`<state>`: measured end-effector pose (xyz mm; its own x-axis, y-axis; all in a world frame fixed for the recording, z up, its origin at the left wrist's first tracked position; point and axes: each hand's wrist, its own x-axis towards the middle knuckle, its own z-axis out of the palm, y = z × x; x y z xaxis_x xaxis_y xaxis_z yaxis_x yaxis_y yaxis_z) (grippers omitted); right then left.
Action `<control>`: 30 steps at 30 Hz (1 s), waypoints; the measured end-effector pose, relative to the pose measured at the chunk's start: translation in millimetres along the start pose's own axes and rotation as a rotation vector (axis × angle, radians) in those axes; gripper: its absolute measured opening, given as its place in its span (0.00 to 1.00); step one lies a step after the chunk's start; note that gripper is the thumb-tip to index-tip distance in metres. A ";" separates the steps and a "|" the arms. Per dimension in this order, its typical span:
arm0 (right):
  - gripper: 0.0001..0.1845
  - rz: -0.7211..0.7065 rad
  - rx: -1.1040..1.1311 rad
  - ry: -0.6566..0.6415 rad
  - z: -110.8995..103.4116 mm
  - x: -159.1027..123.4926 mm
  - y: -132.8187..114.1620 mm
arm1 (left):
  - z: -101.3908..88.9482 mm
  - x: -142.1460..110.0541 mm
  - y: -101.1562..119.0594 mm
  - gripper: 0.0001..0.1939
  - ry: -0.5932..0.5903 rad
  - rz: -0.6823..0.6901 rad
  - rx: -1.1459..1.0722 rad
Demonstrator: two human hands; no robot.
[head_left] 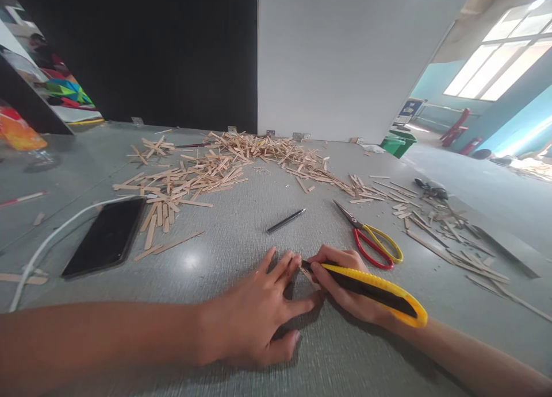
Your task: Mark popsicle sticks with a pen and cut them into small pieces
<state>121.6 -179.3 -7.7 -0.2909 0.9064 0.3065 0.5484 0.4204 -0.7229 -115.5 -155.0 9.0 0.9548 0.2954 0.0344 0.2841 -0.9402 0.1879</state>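
Note:
My right hand (345, 282) is wrapped round a yellow and black utility knife (375, 290), its blade end angled down to the table. Under that tip lies a small piece of wooden stick (307, 274), mostly hidden by my fingers. My left hand (267, 311) rests on the table with its fingers spread, the fingertips right beside the blade and the wood. Just beyond the hands are a dark pen (286, 220) and scissors (375, 242) with one red and one yellow handle.
Piles of wooden craft sticks (215, 167) curve across the back of the table (241, 224). More cut strips (457, 242) and a metal ruler-like strip (504, 252) are at right. A phone (106, 236) with a white cable (56, 230) lies left. Upright black (172, 52) and white (336, 58) panels stand behind.

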 end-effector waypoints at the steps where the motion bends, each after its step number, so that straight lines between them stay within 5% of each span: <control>1: 0.16 0.000 0.002 -0.001 0.1 0.0 0.3 | -0.2 0.2 -0.1 0.37 -0.002 0.000 0.000; 11: 0.15 -0.087 0.006 -0.022 2.3 1.8 5.2 | 0.7 1.6 -2.3 0.38 0.010 0.005 -0.020; 30: 0.19 -0.020 -0.006 -0.098 -4.3 1.6 5.3 | -2.2 2.5 -0.7 0.35 -0.021 -0.025 -0.025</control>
<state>127.4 -175.4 -8.3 -0.3770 0.8894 0.2585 0.5460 0.4388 -0.7136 -113.5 -153.3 11.1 0.9491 0.3149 0.0088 0.3059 -0.9279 0.2130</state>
